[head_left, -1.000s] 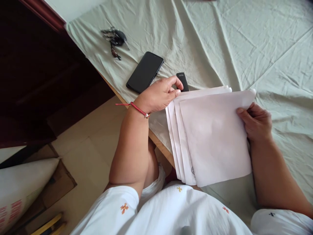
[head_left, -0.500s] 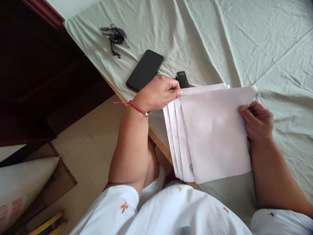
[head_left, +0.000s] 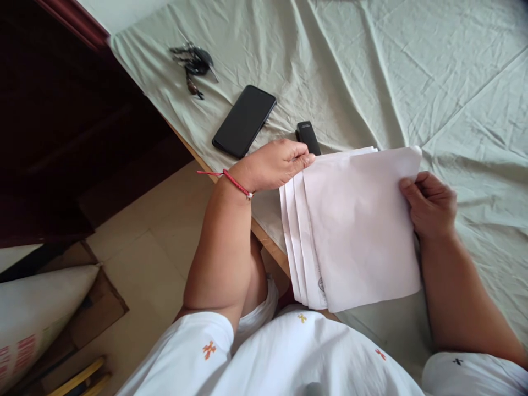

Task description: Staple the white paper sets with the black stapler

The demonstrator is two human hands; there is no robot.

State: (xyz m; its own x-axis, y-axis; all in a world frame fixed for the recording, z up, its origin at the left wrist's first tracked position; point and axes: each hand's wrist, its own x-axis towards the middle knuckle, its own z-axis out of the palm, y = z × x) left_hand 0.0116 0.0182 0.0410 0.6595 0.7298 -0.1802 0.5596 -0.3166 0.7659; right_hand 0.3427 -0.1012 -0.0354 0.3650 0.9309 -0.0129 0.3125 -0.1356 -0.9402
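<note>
Several white paper sheets [head_left: 363, 231] are held fanned out over the near edge of the cloth-covered table, their left edges stepped one behind another. A small round dark mark shows near the lower left of the stack. My left hand [head_left: 276, 162], with a red cord at the wrist, pinches the top left corner between thumb and fingers. At the right edge, my right hand [head_left: 433, 203] grips the sheets, its thumb on the front and its other fingers curled behind. A small black device [head_left: 307, 137] lies just beyond my left hand.
A black phone [head_left: 244, 121] and a bunch of keys [head_left: 193, 63] lie on the wrinkled pale green cloth [head_left: 462, 82]. Dark furniture [head_left: 61, 126] stands at left. A printed white sack [head_left: 41, 319] and cardboard [head_left: 99, 308] are on the floor at lower left.
My left hand has shifted slightly right and down along the top edge of the sheets. My right hand has come slightly left, and the sheets' top edge sits a little lower.
</note>
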